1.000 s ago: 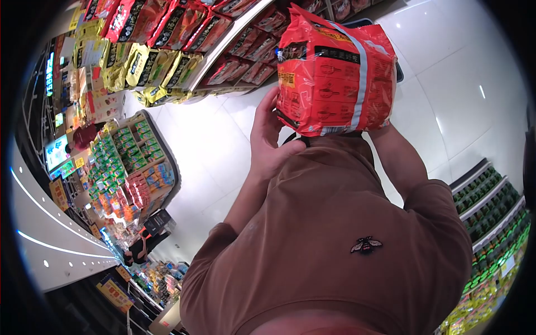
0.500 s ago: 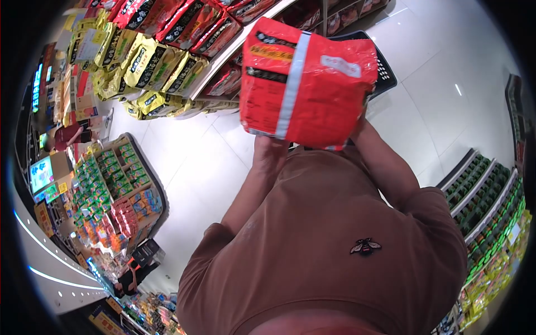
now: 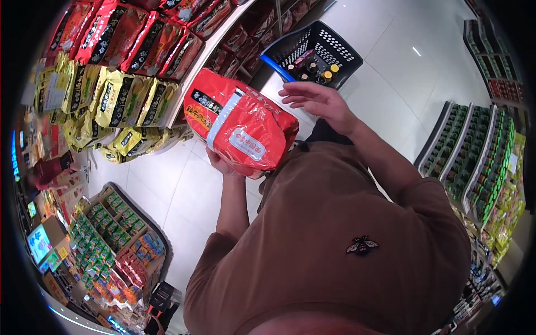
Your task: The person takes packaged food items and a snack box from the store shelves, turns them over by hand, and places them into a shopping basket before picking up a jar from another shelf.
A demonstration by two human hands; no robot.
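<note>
Bright, cool light; glossy floor (image 3: 187,192) throws pale sheen and one short white streak (image 3: 416,51). Highlights on red package's (image 3: 243,125) film. Fisheye bows right-hand shelves (image 3: 458,151); corners black, far-left edge soft.

The left hand (image 3: 219,162) grips, mostly hidden, its forearm (image 3: 233,206) stretched forward from the body. The right hand (image 3: 324,104) is free, fingers extended and slightly bent, its forearm (image 3: 386,159) angled inward across the front.
</note>
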